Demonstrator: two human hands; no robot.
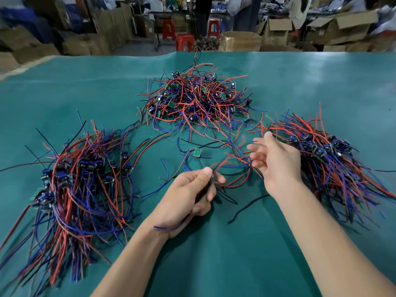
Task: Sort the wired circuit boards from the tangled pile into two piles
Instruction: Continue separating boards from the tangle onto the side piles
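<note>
Wired circuit boards lie in a tangled pile (194, 99) at the far middle of your green bench (214, 254). Two sorted piles flank you: a left pile (81, 179) and a right pile (325, 159). One loose board (196, 152) lies between them. Your left hand (188, 198) pinches a small board with its wires trailing. Your right hand (276, 163) hangs relaxed, fingers spread, holding nothing, among loose red and blue wires.

A table with a green cover (214, 264) carries three heaps of wired boards: a tangled pile (194, 97) at the far middle, a left pile (79, 181) and a right pile (327, 159). Between them lie one single board (197, 152) and a loose black wire (246, 207).
</note>
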